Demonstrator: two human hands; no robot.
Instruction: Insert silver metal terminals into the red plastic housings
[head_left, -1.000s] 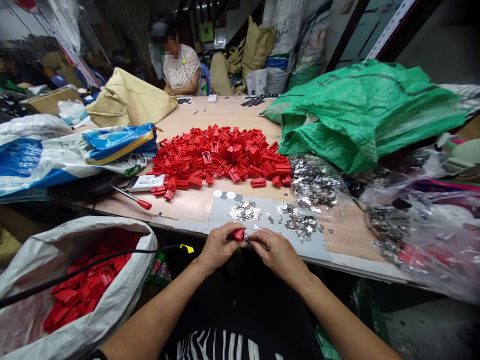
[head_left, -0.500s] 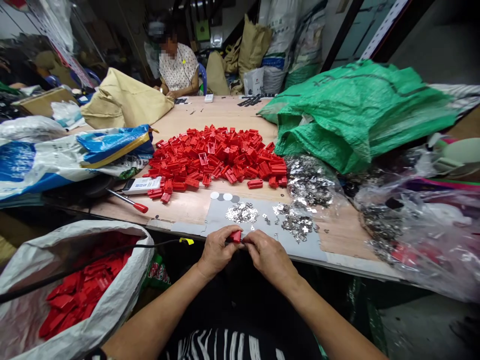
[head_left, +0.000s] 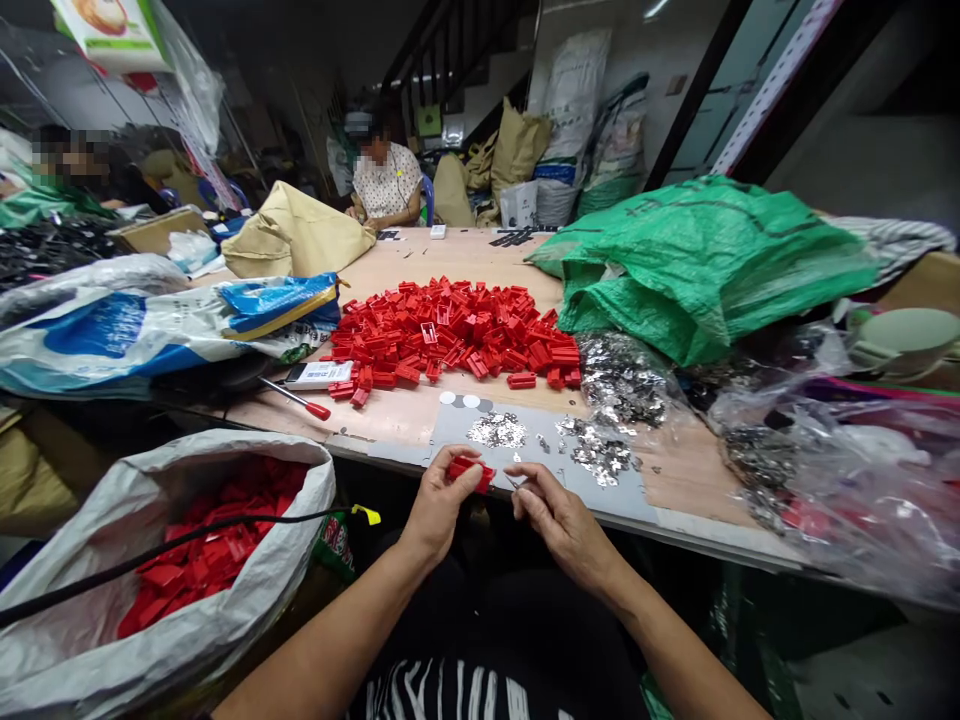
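My left hand [head_left: 442,500] grips a small red plastic housing [head_left: 474,474] between thumb and fingers, just above the table's front edge. Close on its right, my right hand [head_left: 551,510] pinches a small thin piece [head_left: 514,481] that looks metallic; its exact shape is too small to make out. A short gap lies between the two hands. Beyond them, on a grey mat [head_left: 450,435], lie a pile of flat shiny metal pieces [head_left: 497,430] and a second, darker metal pile [head_left: 600,450]. Behind these spreads a large heap of red plastic housings [head_left: 457,325].
An open white sack [head_left: 300,520] of red pieces stands at lower left, a black cable [head_left: 225,522] across it. A red-tipped rod [head_left: 296,398] juts from the table's left. A green sack [head_left: 705,265] and plastic bags [head_left: 862,480] lie right. A person [head_left: 386,185] sits opposite.
The view has tilted up and shifted left. My hands have moved slightly apart, showing more of the red housing. The right fingers have come away from its end.
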